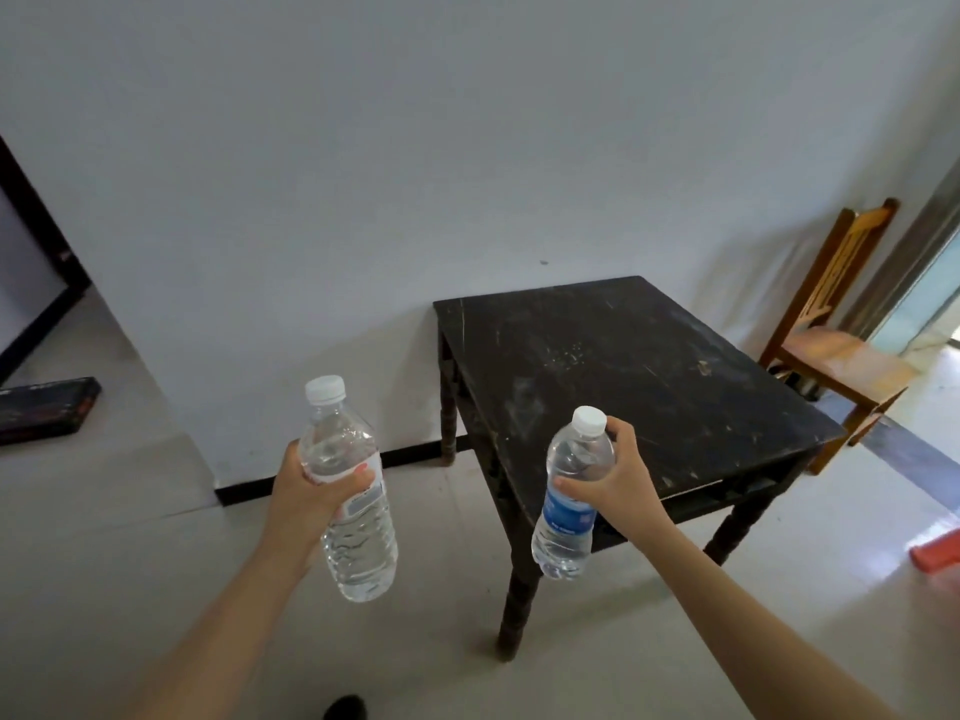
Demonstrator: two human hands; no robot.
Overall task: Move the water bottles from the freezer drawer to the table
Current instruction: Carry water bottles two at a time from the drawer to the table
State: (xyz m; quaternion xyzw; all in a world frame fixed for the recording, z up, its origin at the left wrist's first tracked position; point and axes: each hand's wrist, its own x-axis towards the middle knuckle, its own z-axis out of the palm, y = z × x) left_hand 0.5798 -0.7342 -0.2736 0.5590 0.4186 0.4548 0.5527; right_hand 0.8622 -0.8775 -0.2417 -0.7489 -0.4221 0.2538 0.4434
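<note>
My left hand (309,491) grips a clear water bottle (358,543) with a white cap and a red and white label, held upright above the floor to the left of the table. My right hand (613,475) grips a second clear bottle (563,532) with a white cap and a blue label, held over the near left corner of the black wooden table (649,366). Both bottles are in the air, apart from the tabletop. The freezer drawer is out of sight.
The table stands against a white wall (415,148). A wooden chair (836,350) sits behind its right side. A dark flat box (44,410) lies on the floor at far left, and a red object (937,553) lies at the right edge.
</note>
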